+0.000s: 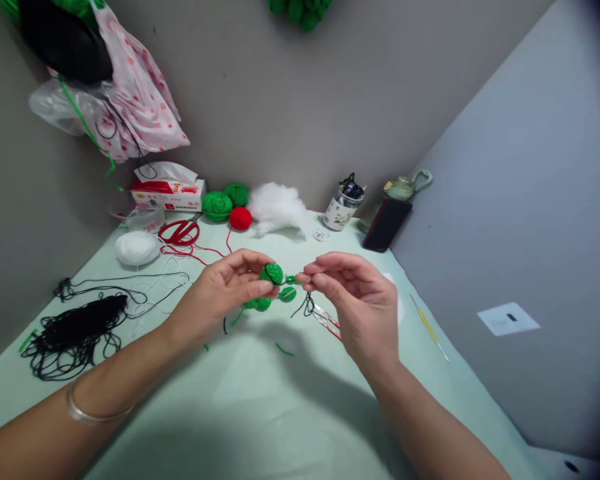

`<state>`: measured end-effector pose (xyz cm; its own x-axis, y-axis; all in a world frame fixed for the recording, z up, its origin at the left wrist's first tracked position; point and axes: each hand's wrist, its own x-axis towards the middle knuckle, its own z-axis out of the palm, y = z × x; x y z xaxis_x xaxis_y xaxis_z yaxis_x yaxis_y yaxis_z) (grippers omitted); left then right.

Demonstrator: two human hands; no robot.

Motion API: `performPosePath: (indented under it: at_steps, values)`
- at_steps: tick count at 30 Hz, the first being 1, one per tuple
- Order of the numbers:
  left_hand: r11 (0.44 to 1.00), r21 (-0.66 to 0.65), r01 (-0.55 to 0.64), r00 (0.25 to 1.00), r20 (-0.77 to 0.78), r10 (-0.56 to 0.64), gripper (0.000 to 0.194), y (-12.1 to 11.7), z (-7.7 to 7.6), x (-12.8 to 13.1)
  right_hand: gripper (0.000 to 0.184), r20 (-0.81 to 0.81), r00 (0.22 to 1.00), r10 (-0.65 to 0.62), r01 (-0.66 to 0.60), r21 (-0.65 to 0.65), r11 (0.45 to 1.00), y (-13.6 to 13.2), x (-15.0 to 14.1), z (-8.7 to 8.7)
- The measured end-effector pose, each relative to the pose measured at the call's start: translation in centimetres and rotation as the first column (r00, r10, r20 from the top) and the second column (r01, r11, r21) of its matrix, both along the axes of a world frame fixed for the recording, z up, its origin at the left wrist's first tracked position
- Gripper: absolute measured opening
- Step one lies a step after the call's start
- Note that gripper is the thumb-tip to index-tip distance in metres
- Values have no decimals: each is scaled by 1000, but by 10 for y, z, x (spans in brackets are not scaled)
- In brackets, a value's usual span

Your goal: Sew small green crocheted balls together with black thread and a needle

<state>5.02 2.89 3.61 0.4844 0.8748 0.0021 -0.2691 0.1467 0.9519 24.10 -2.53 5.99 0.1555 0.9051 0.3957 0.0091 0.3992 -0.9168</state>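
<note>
A silver bracelet circles the left forearm at the near side of a pale green bench, where a green scrap lies loose. Just beyond, over the middle of the bench, the left hand has its grip closed around a green ball banded with black. The right hand pinches thumb and fingertips together, apparently on a black strand whose loops hang below; whether a needle sits there too is too small to tell. A hard tug could drag the band out of place or pop the ball from the left grip, while slack loops might knot on themselves. Snips lie just behind the right hand, close enough that their tips could catch the strand. Small green pieces sit beside the ball and could snag as well; whether they hang from it cannot be told. To the left spreads a heap of black yarn, its stray loops prone to tangling if dragged. Farther left, red thread trails beside red scissors, where a careless pull could bind the two. White stuffing rests at the far edge.
</note>
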Motion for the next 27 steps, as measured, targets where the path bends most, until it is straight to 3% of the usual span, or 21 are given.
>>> performPosePath:
  at_steps: [4,8,11,15,18,20,24,27]
  values:
    - [1000,27,1,998,-64,0,27,-8,4,2,19,330,938,-104,44,187,981,2,-2,-9]
    - [996,65,-57,994,-91,62,24,-7,9,0,28,666,704,-246,-91,428,899,3,5,-12]
    - [989,102,-109,987,-108,120,21,-6,9,0,32,766,571,-294,-158,454,877,3,12,-11]
    - [972,172,-157,966,-175,188,20,-5,6,-2,32,754,521,-400,-111,524,844,4,19,-6]
    - [967,195,-166,953,-222,208,19,-6,5,-3,32,685,557,-469,-39,586,809,3,20,-4]
    - [969,187,-164,953,-222,204,18,-6,5,-4,28,653,623,-431,7,547,837,1,20,-3]
    - [983,143,-116,977,-164,139,21,-6,6,-1,13,521,842,-142,53,181,982,-3,14,1]
    - [987,145,-68,987,-131,88,26,-6,6,1,10,362,931,56,-32,-72,997,-6,10,7]
